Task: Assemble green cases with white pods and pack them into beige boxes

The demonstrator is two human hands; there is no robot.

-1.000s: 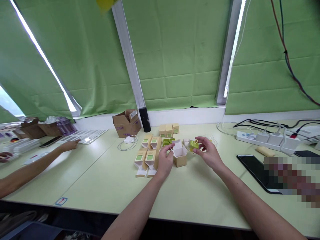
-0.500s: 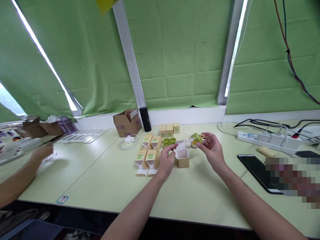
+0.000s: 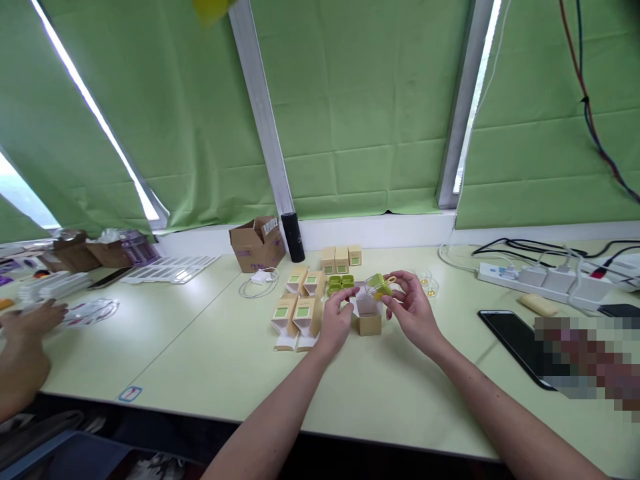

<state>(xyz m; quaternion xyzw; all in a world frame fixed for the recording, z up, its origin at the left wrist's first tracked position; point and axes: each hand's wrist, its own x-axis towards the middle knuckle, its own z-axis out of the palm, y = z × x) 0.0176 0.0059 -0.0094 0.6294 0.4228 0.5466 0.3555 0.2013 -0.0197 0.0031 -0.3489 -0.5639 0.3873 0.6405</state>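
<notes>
My right hand (image 3: pixel 411 308) pinches a small clear jar with a green lid and a pale loop (image 3: pixel 380 285). The jar is tilted above a small open cardboard box (image 3: pixel 370 325), whose inside is white. At the box's left side, my left hand (image 3: pixel 336 321) has its thumb and fingers closed on the edge or flap. Several similar boxes with green labels (image 3: pixel 303 312) lie left of that hand, some with white flaps open. Small green square pieces (image 3: pixel 341 283) stand behind the box. Clear items with yellow centres (image 3: pixel 429 285) sit beyond my right hand.
Behind stand closed small boxes (image 3: pixel 341 259), a black cylinder (image 3: pixel 293 237) and a brown carton (image 3: pixel 257 247). A white charger and cable (image 3: pixel 260 277) lie left. On the right are a tablet-like black device (image 3: pixel 515 347) and a power strip (image 3: pixel 543 280). Another person's hand (image 3: pixel 35 320) works far left.
My right hand has brought the jar left and tilted it over the open box. My left hand stays at the box. The other person's hand has moved left and toward the near edge.
</notes>
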